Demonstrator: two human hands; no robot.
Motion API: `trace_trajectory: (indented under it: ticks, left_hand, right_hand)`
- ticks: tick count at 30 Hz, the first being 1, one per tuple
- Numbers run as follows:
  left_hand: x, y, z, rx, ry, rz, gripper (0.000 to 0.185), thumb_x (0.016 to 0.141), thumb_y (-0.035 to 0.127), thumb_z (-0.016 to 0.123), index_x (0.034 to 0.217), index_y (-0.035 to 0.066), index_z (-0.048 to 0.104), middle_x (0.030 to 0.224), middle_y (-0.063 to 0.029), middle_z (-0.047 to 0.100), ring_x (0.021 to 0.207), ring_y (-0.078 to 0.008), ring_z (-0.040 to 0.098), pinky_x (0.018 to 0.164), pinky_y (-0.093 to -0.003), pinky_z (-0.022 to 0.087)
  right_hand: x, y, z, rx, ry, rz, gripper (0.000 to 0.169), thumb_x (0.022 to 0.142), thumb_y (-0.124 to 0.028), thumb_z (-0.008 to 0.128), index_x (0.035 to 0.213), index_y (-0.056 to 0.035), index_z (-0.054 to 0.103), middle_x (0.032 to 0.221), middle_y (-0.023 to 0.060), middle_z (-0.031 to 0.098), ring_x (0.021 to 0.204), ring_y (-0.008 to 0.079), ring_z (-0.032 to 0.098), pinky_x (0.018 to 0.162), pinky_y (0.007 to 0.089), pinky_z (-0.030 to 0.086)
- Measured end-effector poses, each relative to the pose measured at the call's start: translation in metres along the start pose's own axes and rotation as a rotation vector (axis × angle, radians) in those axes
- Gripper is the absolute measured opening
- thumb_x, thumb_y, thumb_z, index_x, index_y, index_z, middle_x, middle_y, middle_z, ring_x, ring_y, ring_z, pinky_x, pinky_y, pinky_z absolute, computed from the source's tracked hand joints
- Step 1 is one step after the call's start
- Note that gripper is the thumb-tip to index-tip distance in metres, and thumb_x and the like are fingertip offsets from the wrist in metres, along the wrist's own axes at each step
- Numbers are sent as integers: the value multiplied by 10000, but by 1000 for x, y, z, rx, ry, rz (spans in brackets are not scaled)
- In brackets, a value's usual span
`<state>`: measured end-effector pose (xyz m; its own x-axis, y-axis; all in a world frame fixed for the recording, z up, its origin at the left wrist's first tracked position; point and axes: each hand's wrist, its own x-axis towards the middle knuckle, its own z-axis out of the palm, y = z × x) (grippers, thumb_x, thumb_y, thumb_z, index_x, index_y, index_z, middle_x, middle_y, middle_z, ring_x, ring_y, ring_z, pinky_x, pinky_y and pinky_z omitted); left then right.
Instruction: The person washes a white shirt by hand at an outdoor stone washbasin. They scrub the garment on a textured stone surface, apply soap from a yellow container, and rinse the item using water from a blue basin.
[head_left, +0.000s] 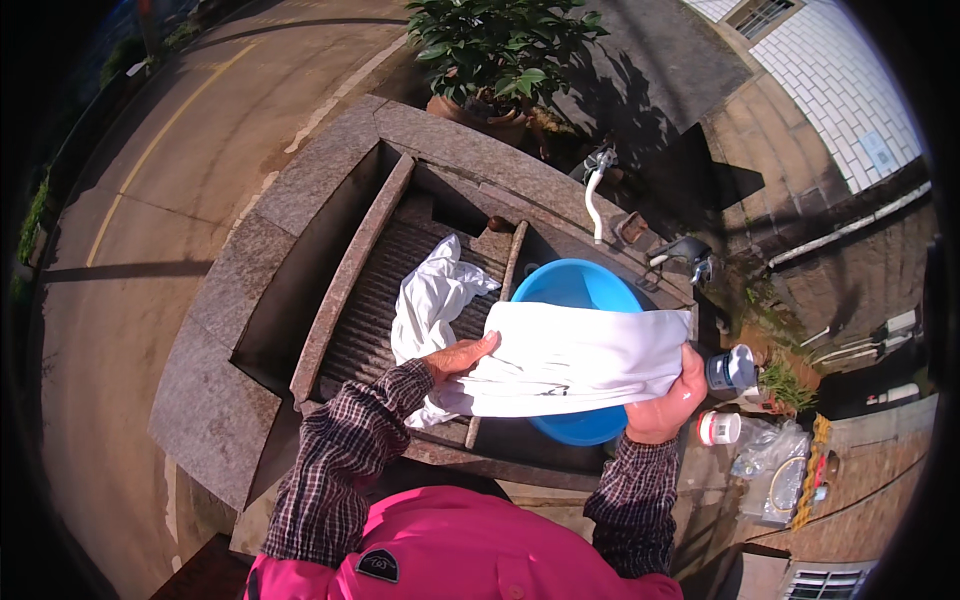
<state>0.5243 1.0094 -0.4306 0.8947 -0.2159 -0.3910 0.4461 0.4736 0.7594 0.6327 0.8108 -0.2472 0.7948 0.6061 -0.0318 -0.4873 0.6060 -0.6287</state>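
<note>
A white cloth (577, 352) is stretched between my two hands, above a blue plastic basin (581, 281) that stands in the right compartment of a stone wash sink (300, 240). My left hand (461, 358) grips the cloth's left end, thumb on top. At its right end my right hand (670, 401) is closed around the edge. Another crumpled white cloth (431, 300) lies on the ribbed stone washboard (367, 300), left of the basin. Its lower part runs behind my left hand, so I cannot tell whether the two cloths are joined.
A white hose (594, 202) hangs from a tap beyond the basin. To the right are a tub with a label (731, 367), a small white and red tub (720, 427) and plastic bags (772, 450). A potted shrub (510, 52) stands behind the sink's far rim.
</note>
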Motion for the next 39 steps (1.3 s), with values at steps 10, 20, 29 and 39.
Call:
trace_trajectory:
  ticks: [10, 20, 29, 39]
  left_hand:
    - [-20, -37, 16, -526, 73, 376, 517, 825, 156, 602, 1268, 9, 379, 1186, -100, 528, 1073, -163, 518, 931, -299, 414]
    - [-40, -5, -6, -610, 370, 522, 247, 855, 109, 556, 1101, 84, 545, 938, 12, 602, 820, -90, 561, 752, -258, 465]
    - [-57, 40, -26, -451, 381, 656, 239, 852, 132, 553, 1086, 83, 547, 966, 12, 601, 858, -94, 547, 772, -273, 440]
    - [-47, 44, -31, -438, 369, 649, 191, 849, 144, 566, 1030, 86, 574, 932, 13, 607, 843, -105, 557, 765, -279, 454]
  right_hand:
    - [13, -16, -19, -395, 121, -160, 285, 870, -226, 433, 962, 0, 580, 959, 66, 621, 893, 207, 586, 830, 355, 453]
    - [25, -24, -46, -429, 138, -167, 298, 867, -247, 431, 990, -15, 570, 1014, 64, 603, 962, 215, 559, 866, 372, 427]
    - [24, -30, -47, -184, 162, -13, 356, 863, -278, 413, 1069, -21, 550, 1095, 73, 575, 1041, 245, 524, 920, 397, 390]
    - [17, -28, -43, -235, 217, -48, 356, 857, -278, 417, 1068, -21, 547, 1104, 72, 565, 1050, 237, 512, 917, 392, 387]
